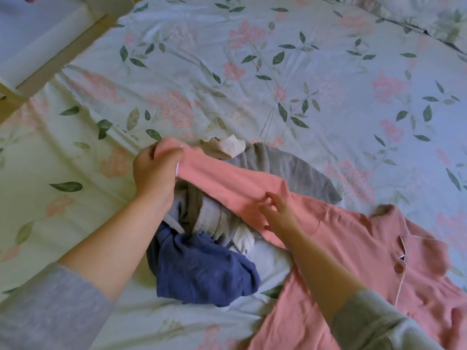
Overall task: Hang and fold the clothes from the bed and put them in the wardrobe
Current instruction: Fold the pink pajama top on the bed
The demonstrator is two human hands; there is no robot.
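A pink button-up shirt with white piping lies across the bed, its sleeve stretched up to the left. My left hand grips the cuff end of that sleeve. My right hand lies on the sleeve near the shoulder, fingers spread and fairly straight. Under the sleeve sits a heap of clothes: a dark blue garment, a grey garment, a pale grey-white piece and a small cream piece.
The bed carries a pale floral sheet with pink flowers and green leaves. White furniture stands beyond the bed's top left corner. A pillow in the same print lies at the top right.
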